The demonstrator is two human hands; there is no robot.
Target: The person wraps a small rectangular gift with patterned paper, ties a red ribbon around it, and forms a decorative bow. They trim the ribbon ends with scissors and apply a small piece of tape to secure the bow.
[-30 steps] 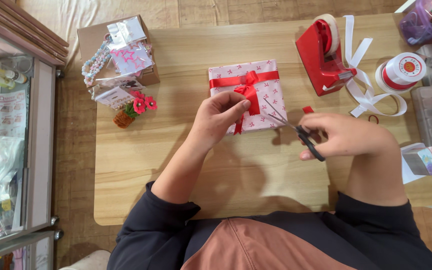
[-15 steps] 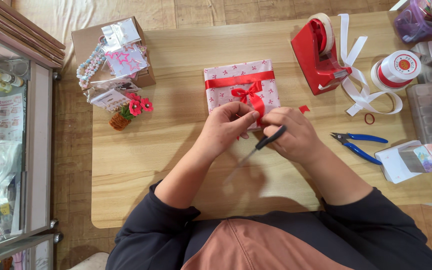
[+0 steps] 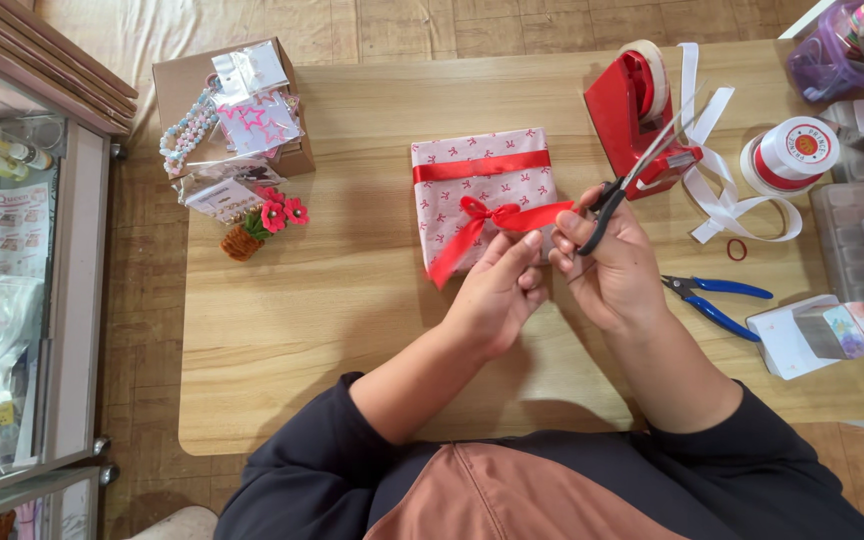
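A gift box (image 3: 472,185) wrapped in pink paper with small red bows lies on the wooden table (image 3: 352,300). A red ribbon (image 3: 482,165) bands it, with a bow and long tails near its front edge. My left hand (image 3: 500,290) pinches a ribbon tail at the box's front right corner. Right beside it, my right hand (image 3: 607,265) grips black-handled scissors (image 3: 632,180), whose blades point up and to the right toward the tape dispenser. Both hands touch the same tail of ribbon.
A red tape dispenser (image 3: 637,115), loose white ribbon (image 3: 722,190) and a red ribbon spool (image 3: 790,152) stand at the back right. Blue-handled pliers (image 3: 717,300) lie to the right. A cardboard box of trinkets (image 3: 232,110) and a small red flower pot (image 3: 257,228) sit at the left.
The scissors swung from pointing down-left to pointing up-right. My left hand shifted right along the box's front edge, and one ribbon tail now stretches out toward the lower left.
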